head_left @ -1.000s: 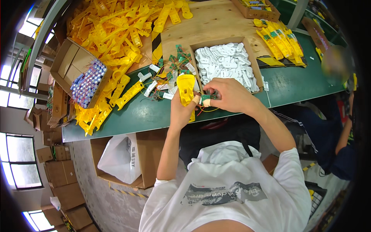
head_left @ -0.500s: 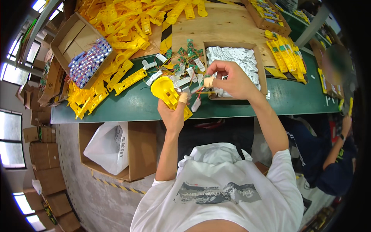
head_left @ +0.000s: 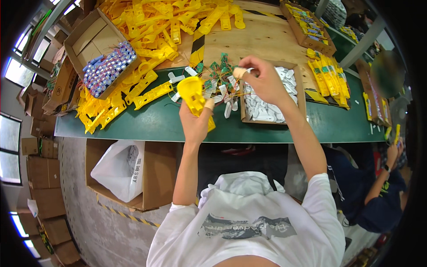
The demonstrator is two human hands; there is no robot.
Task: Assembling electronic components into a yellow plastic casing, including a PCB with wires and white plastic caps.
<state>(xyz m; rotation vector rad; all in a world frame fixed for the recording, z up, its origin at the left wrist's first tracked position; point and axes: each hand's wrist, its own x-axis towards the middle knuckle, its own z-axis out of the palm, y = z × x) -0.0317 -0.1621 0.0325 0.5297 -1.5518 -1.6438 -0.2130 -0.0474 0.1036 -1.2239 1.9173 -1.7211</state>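
Observation:
My left hand (head_left: pixel 195 123) is wrapped around a yellow plastic housing (head_left: pixel 191 92), which has a wide round end pointing away from me. My right hand (head_left: pixel 263 81) is raised over the left edge of a cardboard box (head_left: pixel 302 95) full of white plastic pieces (head_left: pixel 265 106). Its thumb and index finger are pinched together; whatever lies between them is too small to make out. Just left of those fingers is a tangle of green circuit boards (head_left: pixel 223 62) with thin wires and white parts (head_left: pixel 228 108). Tan wraps cover both thumbs.
Yellow housings (head_left: pixel 155 18) are heaped at the back left, beside a tilted box (head_left: pixel 91 38) of blue cylindrical cells (head_left: pixel 106 69). More yellow pieces (head_left: pixel 327 73) lie stacked at the right. A co-worker's arm (head_left: pixel 378 180) shows at far right. Under the green table (head_left: pixel 147 132) stands a carton (head_left: pixel 160 173).
My right hand has moved up and slightly left, off the wired parts it was handling low beside the box. My left hand still grips the yellow housing, now tilted a little differently.

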